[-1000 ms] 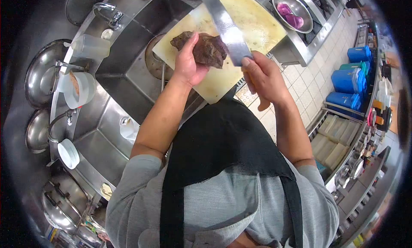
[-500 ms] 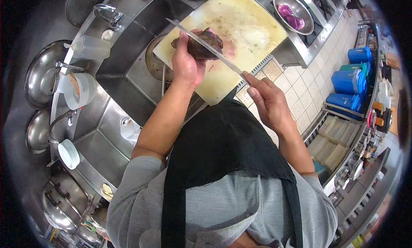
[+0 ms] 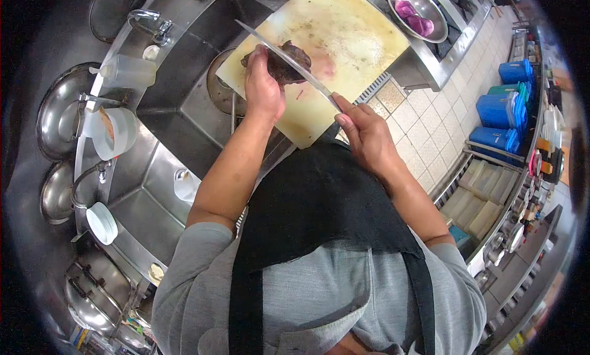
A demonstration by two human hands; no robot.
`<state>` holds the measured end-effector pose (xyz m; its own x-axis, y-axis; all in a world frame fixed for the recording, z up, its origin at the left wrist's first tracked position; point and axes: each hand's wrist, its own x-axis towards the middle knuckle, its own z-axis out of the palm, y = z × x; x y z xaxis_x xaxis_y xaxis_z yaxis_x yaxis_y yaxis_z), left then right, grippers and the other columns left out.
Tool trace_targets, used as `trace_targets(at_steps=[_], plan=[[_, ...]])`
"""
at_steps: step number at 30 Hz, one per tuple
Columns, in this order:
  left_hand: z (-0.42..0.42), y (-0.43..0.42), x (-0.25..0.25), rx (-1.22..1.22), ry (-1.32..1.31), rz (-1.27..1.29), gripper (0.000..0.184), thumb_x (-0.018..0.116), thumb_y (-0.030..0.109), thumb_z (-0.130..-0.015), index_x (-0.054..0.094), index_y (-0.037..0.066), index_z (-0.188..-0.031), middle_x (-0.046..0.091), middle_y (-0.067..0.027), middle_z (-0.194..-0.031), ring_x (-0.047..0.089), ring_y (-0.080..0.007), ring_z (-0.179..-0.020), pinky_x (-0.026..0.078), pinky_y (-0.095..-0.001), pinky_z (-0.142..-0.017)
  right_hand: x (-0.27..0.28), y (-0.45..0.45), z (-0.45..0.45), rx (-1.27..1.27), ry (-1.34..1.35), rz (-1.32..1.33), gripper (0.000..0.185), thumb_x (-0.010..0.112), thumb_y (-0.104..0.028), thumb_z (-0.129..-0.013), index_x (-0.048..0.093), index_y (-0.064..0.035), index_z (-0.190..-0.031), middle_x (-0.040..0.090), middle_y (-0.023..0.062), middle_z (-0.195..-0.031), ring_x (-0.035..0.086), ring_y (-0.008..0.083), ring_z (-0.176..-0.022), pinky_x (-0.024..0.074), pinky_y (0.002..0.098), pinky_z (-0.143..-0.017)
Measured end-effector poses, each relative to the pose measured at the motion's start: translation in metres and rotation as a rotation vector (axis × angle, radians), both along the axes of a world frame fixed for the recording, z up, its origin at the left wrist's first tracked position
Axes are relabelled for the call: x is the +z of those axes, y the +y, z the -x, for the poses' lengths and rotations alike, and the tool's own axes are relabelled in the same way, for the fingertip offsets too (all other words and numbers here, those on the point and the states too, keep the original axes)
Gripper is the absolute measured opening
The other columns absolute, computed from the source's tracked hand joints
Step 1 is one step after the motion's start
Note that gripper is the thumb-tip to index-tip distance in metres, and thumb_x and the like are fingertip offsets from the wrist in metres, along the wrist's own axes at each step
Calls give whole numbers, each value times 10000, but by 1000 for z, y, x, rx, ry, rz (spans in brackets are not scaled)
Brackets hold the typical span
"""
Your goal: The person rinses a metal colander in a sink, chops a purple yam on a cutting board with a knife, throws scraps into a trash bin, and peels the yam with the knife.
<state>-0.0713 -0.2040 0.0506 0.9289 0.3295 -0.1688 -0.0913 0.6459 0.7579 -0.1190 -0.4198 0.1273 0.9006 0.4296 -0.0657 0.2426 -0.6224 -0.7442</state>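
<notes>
My left hand (image 3: 265, 92) is closed around a dark, rough-skinned purple yam (image 3: 289, 74), holding it over the near left part of the yellowish cutting board (image 3: 362, 45). My right hand (image 3: 370, 137) grips the handle of a long knife (image 3: 313, 82). The blade lies slantwise across the yam, its tip pointing to the far left past my left thumb. Whether the edge has entered the skin I cannot tell. A pinkish stain and a small purple scrap show on the board. Peeled purple pieces (image 3: 421, 26) lie in a metal bowl (image 3: 440, 37) at the far right.
The board bridges a steel sink (image 3: 184, 100), with a second basin (image 3: 147, 210) nearer on the left. Faucets (image 3: 161, 31), plastic containers (image 3: 129, 71) and metal lids (image 3: 58, 112) line the left side. On the right are a stove, tiled floor (image 3: 424, 124) and blue bins (image 3: 498, 112).
My right hand and the knife have shifted left and slightly nearer to me. The yam has turned in my left hand, so the purple flesh at its far end no longer shows.
</notes>
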Motion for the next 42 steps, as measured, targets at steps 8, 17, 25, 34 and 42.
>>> trace_targets(at_steps=[8,17,25,34,42], plan=[[11,-19,6,-96,63,47,469,394,436,-1041,519,39,-1257,653,-124,-1123,676,-252,-971,585,-428,-801,-4,12,-9,-31,-22,40,357,580,-273,-978,606,-150,-1313,589,179,-842,612,364,-778,498,433,-706],[10,-9,2,-7,52,114,415,449,419,-1032,568,29,-1109,656,-114,-1038,659,-232,-945,542,-397,-833,-30,6,-12,14,-162,-168,359,546,-295,-1006,608,-78,-1286,609,142,-777,615,283,-704,498,386,-652],[5,9,11,-214,43,308,563,388,465,-1031,589,-37,-1188,656,-184,-1155,634,-301,-1044,484,-434,-953,9,-12,-23,-239,588,-465,371,430,-362,-1058,580,-33,-980,542,36,-673,494,111,-477,405,260,-442],[0,9,12,-243,65,320,526,419,468,-1016,616,-4,-1137,676,-139,-1066,647,-291,-982,508,-453,-887,11,-16,-25,-161,705,-499,406,449,-428,-1040,552,-48,-941,532,45,-623,485,108,-417,392,241,-382],[-1,10,8,-413,93,321,486,442,459,-1002,615,17,-1106,678,-140,-998,657,-297,-885,538,-504,-732,12,-17,-31,-120,782,-489,383,448,-417,-1041,561,-55,-986,519,37,-610,475,105,-404,385,233,-377]])
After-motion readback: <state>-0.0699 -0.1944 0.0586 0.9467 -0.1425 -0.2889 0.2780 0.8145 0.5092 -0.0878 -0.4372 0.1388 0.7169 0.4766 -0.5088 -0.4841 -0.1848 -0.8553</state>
